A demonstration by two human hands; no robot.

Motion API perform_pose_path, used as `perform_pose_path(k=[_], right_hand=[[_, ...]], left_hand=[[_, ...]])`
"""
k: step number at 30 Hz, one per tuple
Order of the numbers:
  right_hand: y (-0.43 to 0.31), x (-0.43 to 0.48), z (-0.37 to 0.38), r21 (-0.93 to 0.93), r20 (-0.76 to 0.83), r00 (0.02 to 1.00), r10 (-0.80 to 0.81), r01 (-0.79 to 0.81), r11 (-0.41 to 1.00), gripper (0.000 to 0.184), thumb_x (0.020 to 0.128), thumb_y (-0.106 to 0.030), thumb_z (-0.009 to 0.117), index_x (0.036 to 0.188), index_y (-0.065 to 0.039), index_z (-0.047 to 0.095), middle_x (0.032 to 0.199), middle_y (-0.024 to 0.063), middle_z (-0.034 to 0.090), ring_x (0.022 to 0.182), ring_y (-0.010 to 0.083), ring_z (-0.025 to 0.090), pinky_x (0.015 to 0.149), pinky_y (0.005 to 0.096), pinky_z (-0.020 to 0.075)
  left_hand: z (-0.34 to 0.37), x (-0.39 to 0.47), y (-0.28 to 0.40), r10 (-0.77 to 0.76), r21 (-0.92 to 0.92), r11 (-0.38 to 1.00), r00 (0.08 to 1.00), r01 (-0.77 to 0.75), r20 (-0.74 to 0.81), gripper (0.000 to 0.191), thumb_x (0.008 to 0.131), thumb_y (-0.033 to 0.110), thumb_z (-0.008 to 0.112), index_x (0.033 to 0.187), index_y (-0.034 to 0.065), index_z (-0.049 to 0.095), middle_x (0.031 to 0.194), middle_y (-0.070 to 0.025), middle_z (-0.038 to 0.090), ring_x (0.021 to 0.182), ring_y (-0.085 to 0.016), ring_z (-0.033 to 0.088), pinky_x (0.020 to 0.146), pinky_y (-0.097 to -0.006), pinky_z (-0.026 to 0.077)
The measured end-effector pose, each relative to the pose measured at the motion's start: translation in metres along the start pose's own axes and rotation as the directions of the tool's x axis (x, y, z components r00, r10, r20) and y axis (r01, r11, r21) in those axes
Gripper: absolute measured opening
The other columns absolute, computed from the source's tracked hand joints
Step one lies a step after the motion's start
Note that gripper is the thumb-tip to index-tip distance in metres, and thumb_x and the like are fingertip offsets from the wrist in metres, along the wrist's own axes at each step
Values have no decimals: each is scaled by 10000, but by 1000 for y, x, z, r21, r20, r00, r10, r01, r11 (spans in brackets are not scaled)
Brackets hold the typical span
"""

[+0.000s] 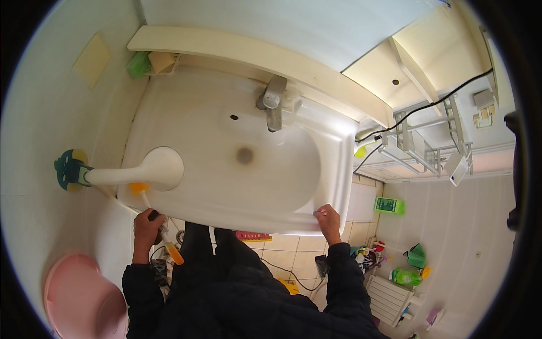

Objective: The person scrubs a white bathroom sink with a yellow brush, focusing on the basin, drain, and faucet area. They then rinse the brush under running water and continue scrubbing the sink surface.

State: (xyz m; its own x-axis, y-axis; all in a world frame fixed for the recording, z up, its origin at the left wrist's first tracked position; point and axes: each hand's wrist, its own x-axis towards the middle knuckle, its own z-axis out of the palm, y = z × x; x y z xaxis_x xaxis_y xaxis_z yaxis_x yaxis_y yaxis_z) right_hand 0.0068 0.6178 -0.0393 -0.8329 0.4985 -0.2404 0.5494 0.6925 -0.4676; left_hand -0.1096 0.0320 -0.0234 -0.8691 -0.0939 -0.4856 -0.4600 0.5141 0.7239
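My left hand [147, 233] is closed around the white shaft of a brush [144, 197] at the left front edge of the white washbasin [203, 135]. The brush has an orange head beside the basin's left rim and an orange handle end below my hand. My right hand [329, 219] rests at the basin's front right corner, fingers curled around a small greyish thing [316, 213] too small to name. A grey metal faucet [274, 101] stands at the back. Over the basin's left side juts a white handheld shower head [163, 168], held in a dark green wall holder [71, 170].
A pink plastic tub [74, 292] stands at lower left. A green sponge [138, 64] sits at the back left under a cream shelf [254, 48]. Black cables [427, 105] and a metal rack [427, 131] are on the right. A red mat [253, 236] lies on the tiled floor.
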Motion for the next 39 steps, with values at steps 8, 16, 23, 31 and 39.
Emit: perform_pose_path(k=[8,16,23,31,39], right_hand=[[-81,-25,17,-84,-73,943,-326,319,944,236,917,-73,718,1148,-123,708,1098,95,698,986,335,713,782,462,580],[-225,-81,61,567,392,473,-789,551,612,650,914,-135,779,1526,-166,561,1296,114,670,1011,331,721,755,438,597],[-247,-89,49,548,179,395,-901,721,425,603,938,-185,787,1501,-129,580,1335,145,663,1051,343,723,817,416,612],[-219,-67,42,591,-176,632,-755,681,432,303,935,16,737,1235,42,705,1210,215,732,1030,333,753,883,400,615],[-204,24,83,356,-126,761,-637,634,687,233,930,-43,774,1157,-29,719,1101,180,738,926,356,747,801,419,591]], left_hand=[[7,-9,33,-19,-293,956,1000,12,-21,218,912,204,777,919,-7,722,762,-17,675,666,-122,623,622,-297,484],[33,-35,89,32,-775,610,971,169,237,70,999,125,698,1040,75,675,959,4,689,857,-116,672,802,-288,554],[70,-44,99,41,-815,476,918,330,395,153,1056,135,663,1170,35,686,1081,-71,743,979,-170,721,874,-325,584],[67,-38,82,37,-776,532,907,338,420,263,1095,189,614,1265,-9,648,1276,-135,742,1009,-205,728,893,-353,607],[25,-37,58,-84,-858,466,977,214,198,174,1064,189,654,1128,28,670,999,-57,720,861,-165,702,748,-352,598]])
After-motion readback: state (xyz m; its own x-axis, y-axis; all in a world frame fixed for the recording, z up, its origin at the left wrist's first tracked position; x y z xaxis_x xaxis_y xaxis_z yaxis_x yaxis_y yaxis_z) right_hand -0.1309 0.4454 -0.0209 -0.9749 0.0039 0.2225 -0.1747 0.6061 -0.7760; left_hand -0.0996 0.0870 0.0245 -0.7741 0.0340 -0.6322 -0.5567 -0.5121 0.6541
